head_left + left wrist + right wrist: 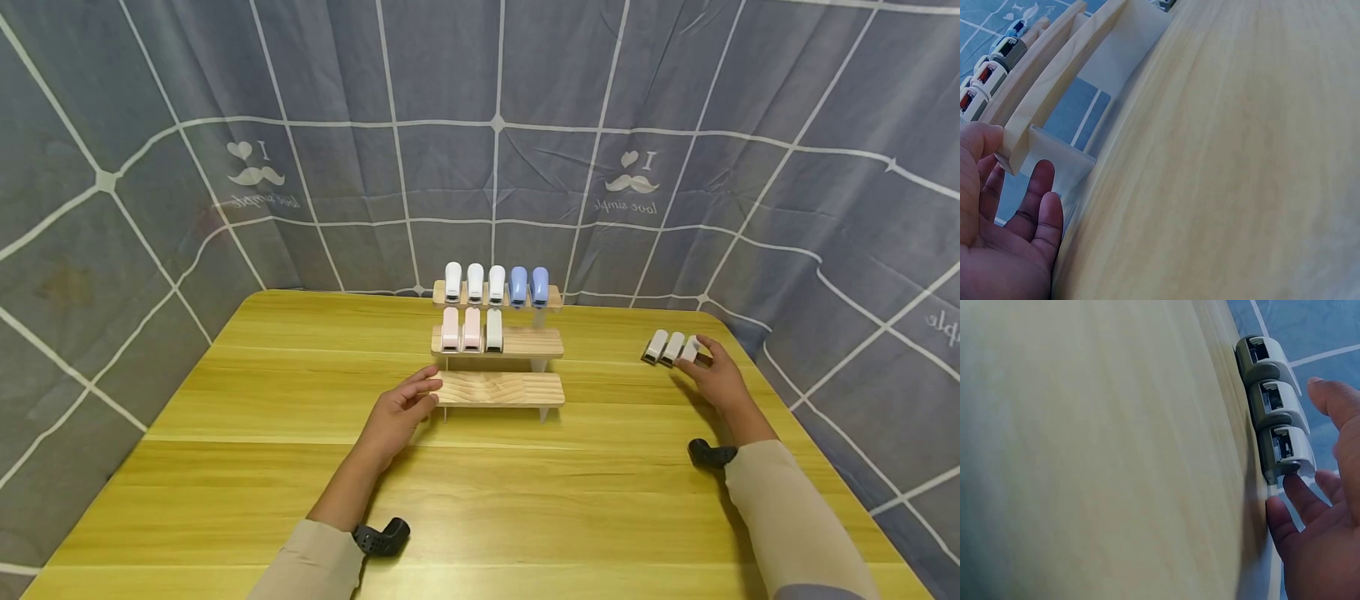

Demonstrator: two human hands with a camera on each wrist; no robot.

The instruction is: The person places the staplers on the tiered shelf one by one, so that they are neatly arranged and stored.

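A three-tier wooden display stand [525, 342] holds small staplers. My left hand [397, 417] is at the left end of its lowest board [498, 389], thumb and a finger pinching the board's end while other fingers extend below it in the left wrist view. On the table at the right, three white-and-grey staplers stand side by side: a left one [656, 345], a middle one [672, 348] and a right one [690, 348]. My right hand [716, 375] reaches round the right one. In the right wrist view fingertips [1294, 481] meet its side, and the thumb stands apart.
Three white staplers [475, 283] and two blue ones [528, 286] stand on the top tier. Two pink staplers [461, 330] and one white-and-grey stapler [493, 330] line the middle tier. A grey-blue checked curtain [450, 175] surrounds the wooden table [525, 500].
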